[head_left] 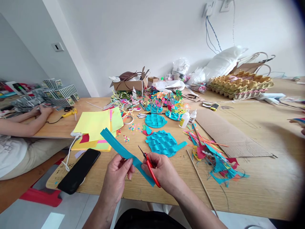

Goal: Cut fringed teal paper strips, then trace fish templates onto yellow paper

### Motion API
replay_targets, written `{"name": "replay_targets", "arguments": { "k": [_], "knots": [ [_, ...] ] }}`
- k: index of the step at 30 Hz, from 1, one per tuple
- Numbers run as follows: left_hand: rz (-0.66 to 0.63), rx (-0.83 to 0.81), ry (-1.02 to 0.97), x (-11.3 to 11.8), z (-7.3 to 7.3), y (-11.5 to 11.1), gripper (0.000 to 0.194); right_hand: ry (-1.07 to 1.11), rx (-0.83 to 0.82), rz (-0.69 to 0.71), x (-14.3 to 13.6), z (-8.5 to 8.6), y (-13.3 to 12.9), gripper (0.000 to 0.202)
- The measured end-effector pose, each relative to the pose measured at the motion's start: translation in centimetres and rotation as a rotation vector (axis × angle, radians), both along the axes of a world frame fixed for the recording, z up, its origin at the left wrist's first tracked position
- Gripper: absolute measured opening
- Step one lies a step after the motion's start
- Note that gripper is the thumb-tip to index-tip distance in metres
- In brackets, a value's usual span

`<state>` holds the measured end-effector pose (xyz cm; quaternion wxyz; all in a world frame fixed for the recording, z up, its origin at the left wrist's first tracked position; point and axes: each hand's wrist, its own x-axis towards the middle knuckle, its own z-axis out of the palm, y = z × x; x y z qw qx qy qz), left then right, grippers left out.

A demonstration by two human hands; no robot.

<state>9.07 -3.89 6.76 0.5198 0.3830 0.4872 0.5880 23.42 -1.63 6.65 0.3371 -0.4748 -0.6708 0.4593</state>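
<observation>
Blue strip (pixel 115 144) slants far-left to near-right; left hand (pixel 120 170) pinches mid-length; right hand (pixel 164 170), closed round red scissors (pixel 150 167), at near half.

I get bright, diffuse light over the pale wood-grained desk (pixel 264 178), with soft shadows; its source is out of view. A white patch glares on the grey tiled floor (pixel 76 206) below the left front corner. The long blue paper strip (pixel 116 147) looks sharp. Wide-angle stretch tilts the white wall pillar (pixel 69 41); blurred darkness rims the desk's right end.
</observation>
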Motion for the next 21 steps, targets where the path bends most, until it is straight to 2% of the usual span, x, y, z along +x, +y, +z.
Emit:
{"name": "replay_targets", "arguments": {
  "k": [8, 21],
  "knots": [
    [0.027, 0.025, -0.043, -0.7, -0.4, 0.0, 0.017, -0.028, -0.02, 0.005, 0.0, -0.3, 0.0, 0.011],
    [0.057, 0.06, -0.06, -1.7, -0.2, 0.8, 0.017, -0.032, -0.058, 0.035, 0.1, -1.4, 0.3, 0.014]
  ]
}}
